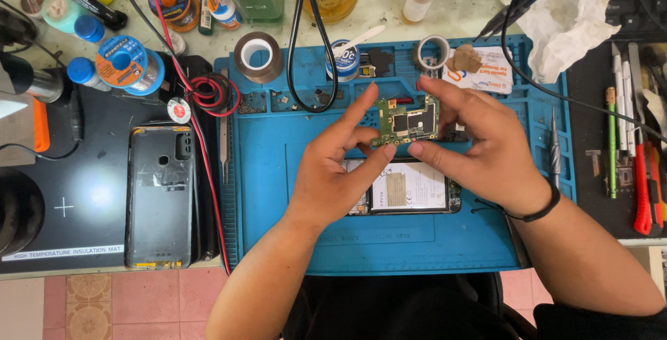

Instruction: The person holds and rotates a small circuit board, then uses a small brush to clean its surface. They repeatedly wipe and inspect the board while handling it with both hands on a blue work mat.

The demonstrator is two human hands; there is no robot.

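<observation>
Board (408, 122) is already out, pinched between left hand (333, 173) and right hand (479, 149), with the opened phone (410, 187) just below them and back cover (160, 194) off to the left.

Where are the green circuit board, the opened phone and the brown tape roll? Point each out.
green circuit board (410, 122), head view, on its middle between both hands.
opened phone (410, 188), head view, on its pale battery.
brown tape roll (240, 64), head view, on its left rim.

green circuit board (410, 121), pinched level above opened phone (410, 187)
</observation>
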